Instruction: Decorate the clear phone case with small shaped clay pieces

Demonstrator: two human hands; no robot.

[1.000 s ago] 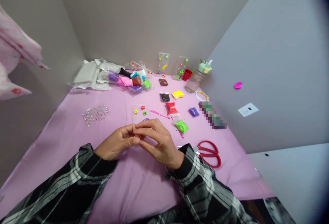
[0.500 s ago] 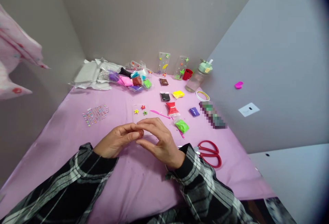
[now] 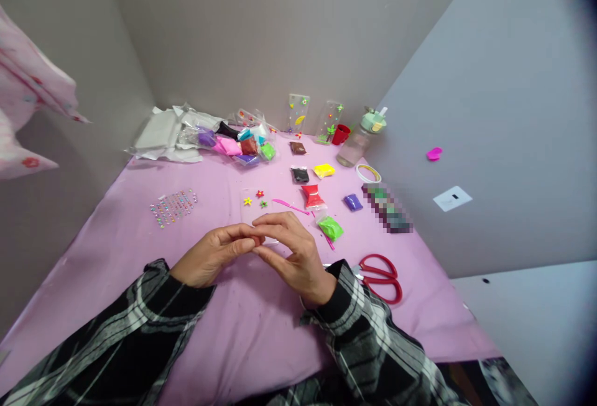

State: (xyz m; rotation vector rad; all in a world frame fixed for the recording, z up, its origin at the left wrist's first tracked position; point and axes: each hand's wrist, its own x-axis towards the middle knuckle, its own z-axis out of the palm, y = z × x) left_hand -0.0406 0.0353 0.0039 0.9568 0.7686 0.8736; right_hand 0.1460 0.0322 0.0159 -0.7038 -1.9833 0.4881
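Note:
A small reddish-brown lump of modelling clay point(image 3: 257, 240) sits between the fingertips of both hands, partly hidden by them. My left hand point(image 3: 205, 255) is closed on it, thumb along the near side. From the right, the thumb and fingers of my right hand point(image 3: 296, 255) close around the same lump. Just behind the hands lies a clear phone case point(image 3: 252, 212) with a yellow flower point(image 3: 247, 201), a red flower point(image 3: 260, 194) and a green flower point(image 3: 263, 204) on it; the hands cover its near part. A pink plastic knife point(image 3: 290, 207) rests beside it.
Red-handled scissors point(image 3: 381, 280) lie by my right sleeve. Packets of red point(image 3: 312, 196), green point(image 3: 331, 228) and purple clay point(image 3: 353, 202) are spread to the right. A bottle point(image 3: 357, 142) stands at the back. At left are a rhinestone sheet point(image 3: 174, 207) and white packages point(image 3: 161, 135).
The fingertips of my right hand have shifted slightly to the right, and a little more of the reddish-brown clay shows. The things on the table have stayed put.

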